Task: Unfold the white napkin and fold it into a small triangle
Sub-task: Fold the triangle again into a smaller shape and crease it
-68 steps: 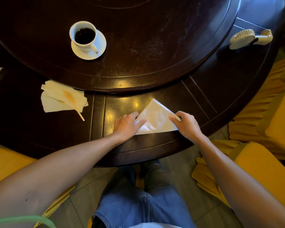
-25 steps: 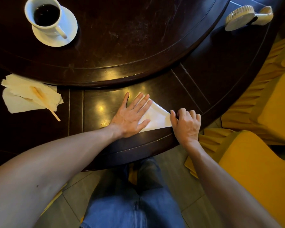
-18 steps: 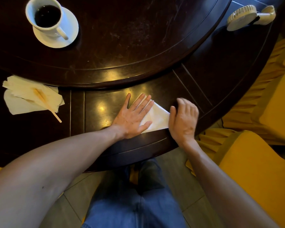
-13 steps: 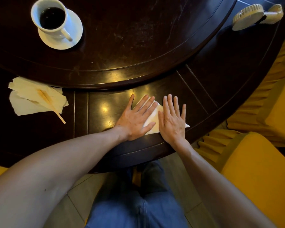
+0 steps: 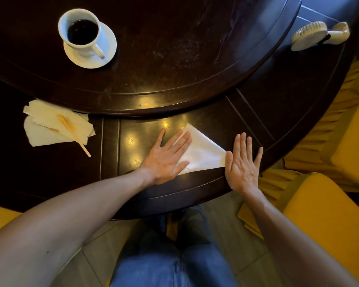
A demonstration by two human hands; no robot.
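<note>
The white napkin lies folded as a small triangle on the dark wooden table, near its front edge. My left hand lies flat with straight fingers over the napkin's left part and hides that corner. My right hand lies flat and spread on the table at the napkin's right corner, its thumb touching the tip.
A white cup of dark coffee on a saucer stands on the raised round centre of the table, far left. Crumpled napkins with a wooden stirrer lie at left. A small cream hand fan lies far right. Yellow chairs stand at right.
My right hand has slid right across the napkin from its middle to its right corner, uncovering the triangle. My left hand has stayed flat on the left part.
</note>
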